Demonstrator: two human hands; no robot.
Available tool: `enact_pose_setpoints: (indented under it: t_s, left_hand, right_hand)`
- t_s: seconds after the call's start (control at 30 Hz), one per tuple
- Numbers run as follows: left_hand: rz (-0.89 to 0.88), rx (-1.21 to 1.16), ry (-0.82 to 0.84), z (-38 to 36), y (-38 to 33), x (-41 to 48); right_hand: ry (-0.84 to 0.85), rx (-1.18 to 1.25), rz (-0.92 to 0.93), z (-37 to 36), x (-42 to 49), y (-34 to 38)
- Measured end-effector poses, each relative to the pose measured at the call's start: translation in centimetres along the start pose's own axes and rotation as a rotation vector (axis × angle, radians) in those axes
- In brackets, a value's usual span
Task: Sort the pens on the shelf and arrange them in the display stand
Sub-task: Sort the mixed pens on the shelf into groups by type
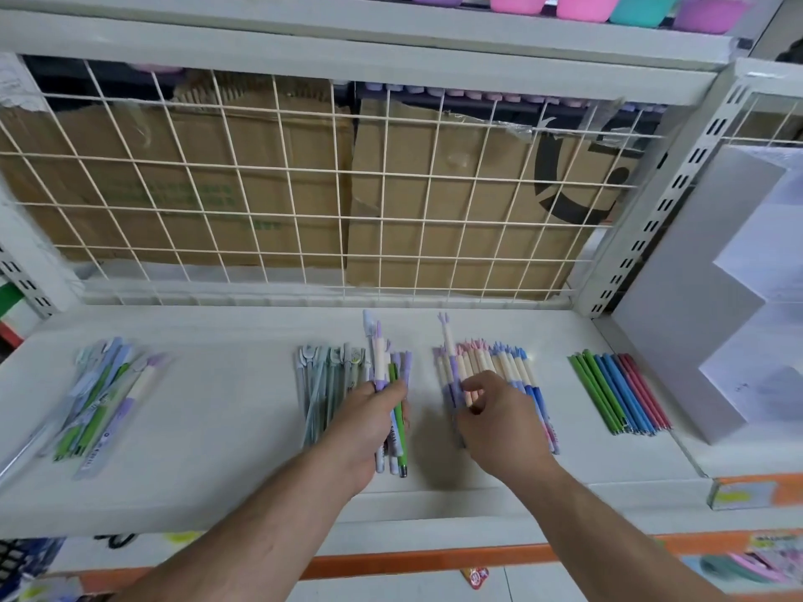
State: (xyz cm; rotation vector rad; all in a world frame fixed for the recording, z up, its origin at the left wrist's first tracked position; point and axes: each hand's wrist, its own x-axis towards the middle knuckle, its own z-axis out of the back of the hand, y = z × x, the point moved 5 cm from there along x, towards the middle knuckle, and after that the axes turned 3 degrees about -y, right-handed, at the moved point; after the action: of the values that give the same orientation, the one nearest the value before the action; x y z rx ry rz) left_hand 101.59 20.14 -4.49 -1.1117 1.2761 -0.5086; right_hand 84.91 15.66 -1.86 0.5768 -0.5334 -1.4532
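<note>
Head view. At lower centre we see both forearms extended onto the white shelf. The left hand, fingers curled tight, grips a bundle of pens pointing toward the top of the frame. Just right of it, the right hand arches over the pastel pen pile, thumb and fingertips pinching pens there. The stepped display stand occupies the right edge, well apart.
</note>
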Motion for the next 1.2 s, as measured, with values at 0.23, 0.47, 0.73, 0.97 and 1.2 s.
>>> enact_pose_setpoints:
  t_s: [0.23, 0.47, 0.73, 0.97, 1.2]
  left_hand:
    - [0.035, -0.017, 0.017, -0.7, -0.3, -0.2]
    - [0.071, -0.133, 0.065, -1.0, -0.7, -0.6]
    - [0.097, -0.216, 0.121, -1.7, -1.2, -0.9]
    - [0.093, -0.244, 0.230, -2.2, -1.5, -1.4]
    - [0.110, -0.289, 0.264, -3.4, -2.0, -1.3]
  right_hand:
    - [0.058, -0.184, -0.057, 0.6, 0.6, -1.1]
    - [0.035, -0.160, -0.044, 0.6, 0.2, -0.5]
    - [0.177, 0.260, 0.074, -0.6, -0.8, 2.8]
    - [0.228, 0.198, 0.064, -1.3, -0.8, 3.2]
    - [0.152, 0.349, -0.092, 0.0, -0.2, 1.7]
